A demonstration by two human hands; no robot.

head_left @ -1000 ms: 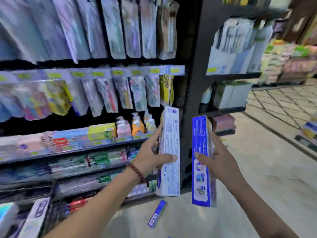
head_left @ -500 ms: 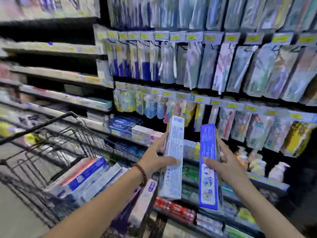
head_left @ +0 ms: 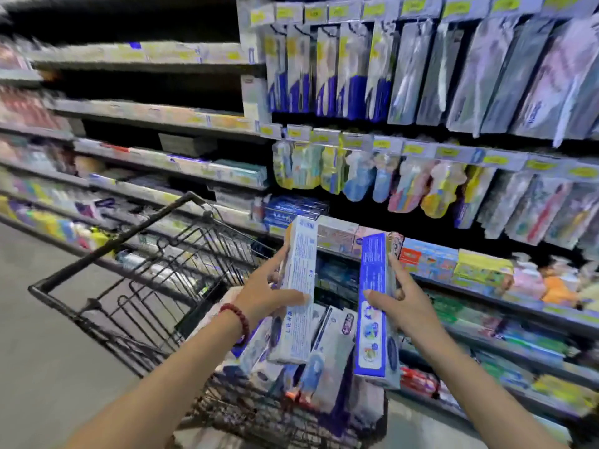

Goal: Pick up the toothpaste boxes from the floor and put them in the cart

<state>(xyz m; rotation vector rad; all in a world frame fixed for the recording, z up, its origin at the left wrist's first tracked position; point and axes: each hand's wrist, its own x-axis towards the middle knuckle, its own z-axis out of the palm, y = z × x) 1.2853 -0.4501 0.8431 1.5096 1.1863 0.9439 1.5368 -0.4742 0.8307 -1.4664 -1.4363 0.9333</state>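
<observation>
Each hand grips one upright toothpaste box, left hand (head_left: 269, 296) the white box (head_left: 296, 296), right hand (head_left: 403, 303) the blue box (head_left: 372, 303), fingers curled round them above the cart (head_left: 107, 251), poised for dropping in.

Black metal wire cart (head_left: 107, 254), glossy printed cardboard toothpaste boxes (head_left: 299, 286), shiny plastic hanging packets (head_left: 408, 72)

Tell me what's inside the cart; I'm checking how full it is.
The cart holds a pile of toothpaste boxes at its near end. Its far end looks bare. The two boxes held in front cover part of the pile, so no count.
</observation>
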